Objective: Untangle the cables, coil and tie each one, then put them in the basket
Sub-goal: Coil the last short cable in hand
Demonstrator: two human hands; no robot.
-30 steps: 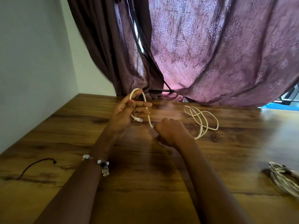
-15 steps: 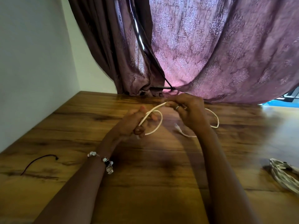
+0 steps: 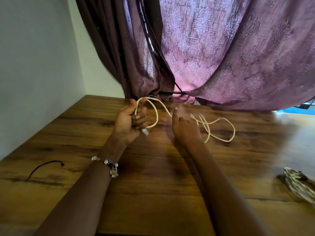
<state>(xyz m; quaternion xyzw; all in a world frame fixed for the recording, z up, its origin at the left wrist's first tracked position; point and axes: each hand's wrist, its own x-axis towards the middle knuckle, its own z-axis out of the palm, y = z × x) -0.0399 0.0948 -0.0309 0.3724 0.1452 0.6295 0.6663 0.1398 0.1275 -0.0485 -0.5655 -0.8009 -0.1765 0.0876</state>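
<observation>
**Coiling white cable: first loop in hand, most of the run still loose**

Since half a second ago: the right hand (image 3: pixel 185 129) has left the spot above the left hand and dropped toward the table; a fuller loop now stands over the left fist.

Grip: left hand (image 3: pixel 131 122) curled round the white cable (image 3: pixel 221 132), holding one loop with the plug end (image 3: pixel 145 132) poking out below the fingers. Right hand blurred; forefinger extended along the strand, other fingers curled. Cannot tell whether it pinches the cable or only guides it.

Outward: the strand runs right from the loop past the right hand into slack bends lying on the wooden table (image 3: pixel 153 193).

Progress (judgement): early. One turn made, remainder uncoiled, no tie on. A thin dark cord (image 3: pixel 42 168) lies at far left, untouched. A pale bundled item (image 3: pixel 298 186) at the right edge; cannot identify. No basket in view.
</observation>
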